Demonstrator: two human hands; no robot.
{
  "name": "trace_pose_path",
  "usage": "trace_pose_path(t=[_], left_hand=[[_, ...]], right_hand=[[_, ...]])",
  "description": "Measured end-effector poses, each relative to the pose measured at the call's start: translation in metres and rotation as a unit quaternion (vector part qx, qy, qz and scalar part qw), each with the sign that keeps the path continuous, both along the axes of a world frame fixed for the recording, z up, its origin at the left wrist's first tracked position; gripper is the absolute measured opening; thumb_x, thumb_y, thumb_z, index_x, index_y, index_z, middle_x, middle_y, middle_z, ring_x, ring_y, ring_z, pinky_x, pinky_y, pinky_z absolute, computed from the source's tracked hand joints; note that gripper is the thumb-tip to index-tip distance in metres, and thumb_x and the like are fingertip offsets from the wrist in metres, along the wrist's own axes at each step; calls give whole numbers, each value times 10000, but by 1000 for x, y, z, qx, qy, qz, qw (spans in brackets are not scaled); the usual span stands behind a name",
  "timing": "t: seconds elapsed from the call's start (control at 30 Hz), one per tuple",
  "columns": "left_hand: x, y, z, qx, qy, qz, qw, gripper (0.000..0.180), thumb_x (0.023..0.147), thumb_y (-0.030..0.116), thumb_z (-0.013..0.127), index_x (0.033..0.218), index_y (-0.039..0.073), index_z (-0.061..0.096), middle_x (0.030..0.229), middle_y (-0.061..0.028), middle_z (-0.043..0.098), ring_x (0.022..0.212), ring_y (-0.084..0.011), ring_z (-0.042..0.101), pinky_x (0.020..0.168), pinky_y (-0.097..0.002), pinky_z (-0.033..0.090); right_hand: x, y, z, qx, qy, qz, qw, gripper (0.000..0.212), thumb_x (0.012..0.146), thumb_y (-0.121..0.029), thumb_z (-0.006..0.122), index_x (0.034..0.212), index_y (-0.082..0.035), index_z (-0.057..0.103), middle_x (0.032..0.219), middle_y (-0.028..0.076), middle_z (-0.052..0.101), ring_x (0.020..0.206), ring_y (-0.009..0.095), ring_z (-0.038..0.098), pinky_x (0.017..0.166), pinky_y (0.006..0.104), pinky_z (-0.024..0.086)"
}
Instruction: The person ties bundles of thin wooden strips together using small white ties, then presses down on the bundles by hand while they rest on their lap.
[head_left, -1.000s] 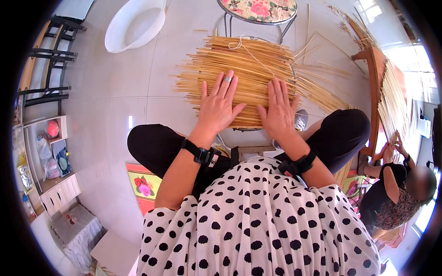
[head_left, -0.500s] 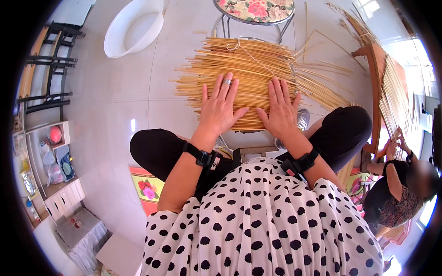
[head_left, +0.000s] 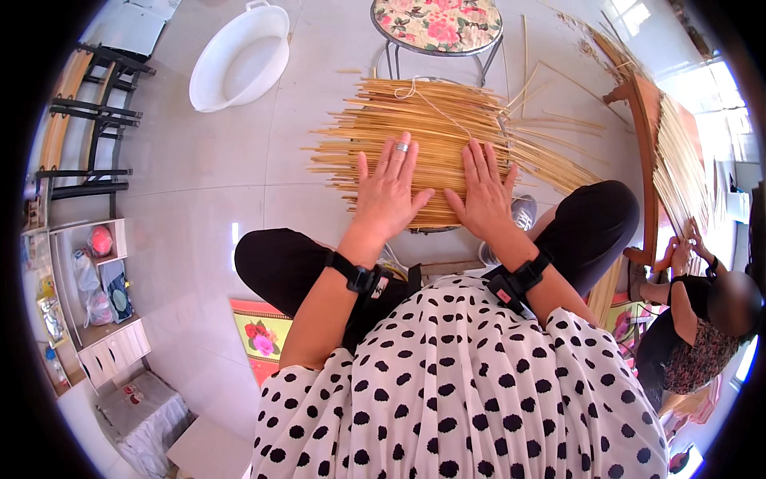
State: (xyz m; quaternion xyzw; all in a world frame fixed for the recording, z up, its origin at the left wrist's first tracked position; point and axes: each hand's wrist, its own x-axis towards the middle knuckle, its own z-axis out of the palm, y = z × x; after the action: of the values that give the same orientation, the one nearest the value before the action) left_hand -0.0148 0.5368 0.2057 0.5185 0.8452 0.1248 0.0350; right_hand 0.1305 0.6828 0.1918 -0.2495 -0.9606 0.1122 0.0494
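A broad layer of thin yellow-brown stalks (head_left: 435,120) lies crosswise in front of my knees, with uneven tips at the left and longer stalks trailing off at the right. My left hand (head_left: 388,191) rests flat on its left-middle part, fingers spread and a ring on one finger. Flat on the right-middle part is my right hand (head_left: 483,195), fingers stretched out and thumb pointing inward. A pale string (head_left: 431,102) loops at the far edge of the stalks and runs toward my right fingertips. What supports the stalks is mostly hidden beneath them.
A floral-topped round stool (head_left: 437,28) stands beyond the stalks. At the far left is a white plastic tub (head_left: 239,60). On the right, another person (head_left: 690,327) handles stalks on a wooden bench (head_left: 645,152). A shelf unit (head_left: 92,279) stands left; a floral mat (head_left: 254,335) lies by my left knee.
The whole view has shifted slightly, so the stalks, tub and stool appear a little lower. Both hands stay flat on the stalks in nearly the same places.
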Motion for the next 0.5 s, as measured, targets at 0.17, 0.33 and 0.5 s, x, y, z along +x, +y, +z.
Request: trace_pose_path(t=[0.17, 0.33, 0.5], left_hand=[[14, -4, -13, 0, 7, -50, 999, 746, 906, 446, 631, 1521, 100, 390, 1619, -47, 307, 1491, -256, 279, 1145, -648, 234], [15, -3, -15, 11, 20, -49, 999, 735, 904, 451, 632, 1510, 100, 409, 1608, -46, 332, 1479, -256, 304, 1141, -649, 241], [16, -3, -20, 21, 45, -50, 998, 730, 914, 463, 615, 1513, 104, 404, 1600, -57, 348, 1473, -261, 317, 1141, -649, 242]], right_hand=[[-1, -2, -1, 0, -3, 1, 1000, 832, 898, -460, 626, 1537, -26, 316, 1634, 113, 250, 1519, 325, 189, 1110, 742, 139], [-1, -1, -2, -1, 0, -4, 1000, 820, 907, -465, 615, 1535, -30, 320, 1637, 107, 243, 1522, 317, 182, 1113, 736, 143], [-1, -2, -2, -4, 3, -5, 1000, 811, 911, -477, 613, 1529, -32, 335, 1639, 104, 241, 1523, 311, 179, 1111, 737, 151]])
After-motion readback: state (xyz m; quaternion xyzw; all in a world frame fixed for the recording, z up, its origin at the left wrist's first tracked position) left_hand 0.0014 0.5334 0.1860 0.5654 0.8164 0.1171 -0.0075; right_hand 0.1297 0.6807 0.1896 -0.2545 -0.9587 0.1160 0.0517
